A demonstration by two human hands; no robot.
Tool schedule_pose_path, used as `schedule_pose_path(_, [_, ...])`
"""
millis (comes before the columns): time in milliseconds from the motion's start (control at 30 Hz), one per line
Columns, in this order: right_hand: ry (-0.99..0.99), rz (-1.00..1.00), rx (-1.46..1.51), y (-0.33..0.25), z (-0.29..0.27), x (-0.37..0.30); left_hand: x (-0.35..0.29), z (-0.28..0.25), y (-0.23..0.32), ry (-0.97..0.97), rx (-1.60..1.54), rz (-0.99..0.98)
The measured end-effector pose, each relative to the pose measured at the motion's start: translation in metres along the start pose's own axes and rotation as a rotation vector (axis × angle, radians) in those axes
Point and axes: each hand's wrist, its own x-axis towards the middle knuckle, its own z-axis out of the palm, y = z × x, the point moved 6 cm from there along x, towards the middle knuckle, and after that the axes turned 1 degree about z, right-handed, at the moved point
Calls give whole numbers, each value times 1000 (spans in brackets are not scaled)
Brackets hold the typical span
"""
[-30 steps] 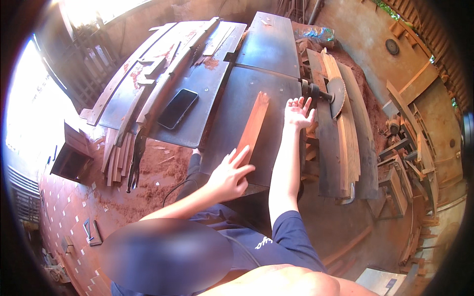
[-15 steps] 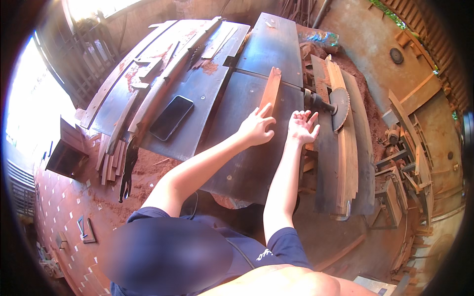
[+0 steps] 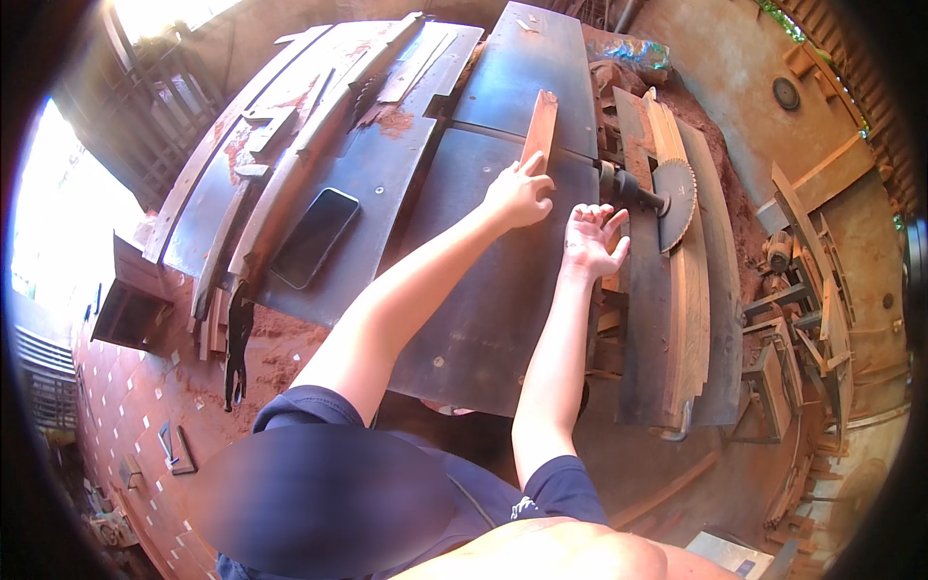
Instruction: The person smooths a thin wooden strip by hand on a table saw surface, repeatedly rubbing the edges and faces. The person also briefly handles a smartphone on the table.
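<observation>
A short, narrow wooden board (image 3: 543,126) lies on the dark metal machine table (image 3: 474,261), pointing away from me across the seam between the two plates. My left hand (image 3: 520,196) grips its near end, one finger stretched along the top and the others curled; the part under the hand is hidden. To the right, beside the table's edge, my right hand (image 3: 594,242) is open, its fingers apart and loosely bent, with nothing in it. A round toothed saw blade (image 3: 676,206) on a shaft stands just right of that hand.
A black phone (image 3: 316,238) rests on the left metal plate. Long wooden strips (image 3: 688,329) lie on the right table beside the blade. Wood scraps and a long bar (image 3: 290,203) cover the far left surface. Reddish sawdust (image 3: 280,338) and stacked offcuts (image 3: 788,319) surround the machine.
My left hand has pushed the wooden board farther away, past the seam. The right hand stays open near the table's edge. The whole view has shifted slightly.
</observation>
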Motion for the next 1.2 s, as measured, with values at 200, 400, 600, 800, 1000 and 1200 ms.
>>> schedule_pose_path(200, [-13,27,-30,5,-2,10,44,12,-12,40,58,6])
schedule_pose_path(400, [13,32,-83,12,2,10,77,22,-21,84,77,64])
schedule_pose_path(600, [-8,62,-67,18,-2,13,123,32,-33,96,85,59])
schedule_pose_path(800, [18,114,-4,32,0,8,173,34,-43,170,131,2])
schedule_pose_path(1000, [61,117,18,29,-2,11,240,53,-63,169,119,-52])
schedule_pose_path(1200, [92,102,3,30,-6,12,273,68,-79,122,91,-73])
